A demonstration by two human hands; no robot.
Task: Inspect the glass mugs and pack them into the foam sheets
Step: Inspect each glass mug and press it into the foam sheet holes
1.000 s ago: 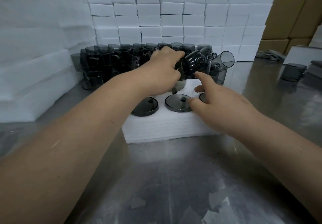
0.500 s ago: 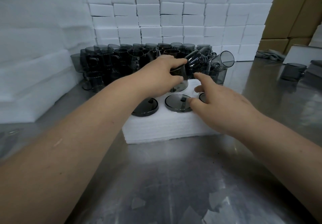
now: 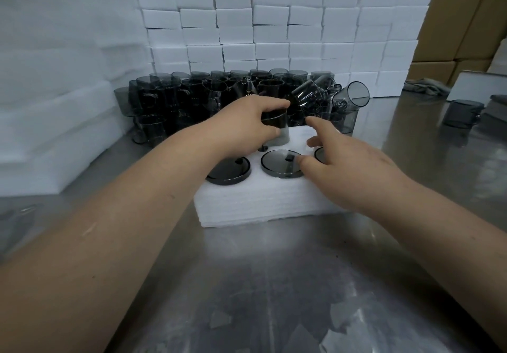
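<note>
Right now the left hand (image 3: 247, 129) is gripping a smoky glass mug (image 3: 275, 127) from above, fingers curled over its far side and thumb on the near wall, so the mug is hanging upright below the palm, its lower end at the far row of the white foam block (image 3: 260, 204); whether it is touching the foam I cannot tell. The right hand (image 3: 348, 166) is holding nothing; its fingers are lying spread and relaxed over the right part of the block, the thumb touching the rim of the middle seated mug (image 3: 279, 163). Another seated mug (image 3: 229, 173) is sitting in the near-left pocket. A pile of mugs (image 3: 192, 100) is crowding the steel table (image 3: 274, 284) just behind the block
</note>
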